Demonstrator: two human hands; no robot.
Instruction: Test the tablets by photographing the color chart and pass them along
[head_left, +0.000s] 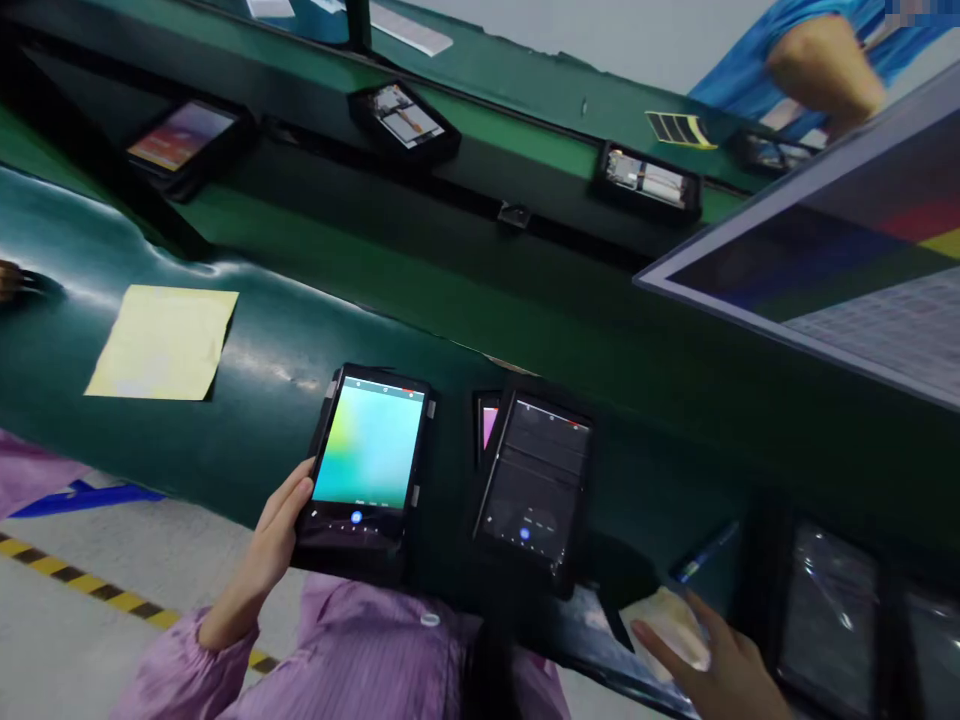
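Observation:
My left hand [277, 525] grips the left edge of a black tablet [369, 445] whose screen glows cyan and green. To its right, a second black tablet [534, 480] with a dark screen lies tilted, partly over another device [489, 422] that shows a strip of pink. At the lower right, my right hand [724, 660] has its thumb and fingers around a pale, crumpled cloth [664, 622]. Part of that hand runs out of the picture. Just above the cloth lies a blue pen [705, 552].
A yellow paper sheet [165, 342] lies on the green bench at left. Several devices in black trays stand along the line behind, among them a lit tablet [184, 135] and an opened one [651, 182]. Film-covered tablets [831, 610] sit at right, below a framed board [847, 240]. A blue-sleeved person [817, 65] works opposite.

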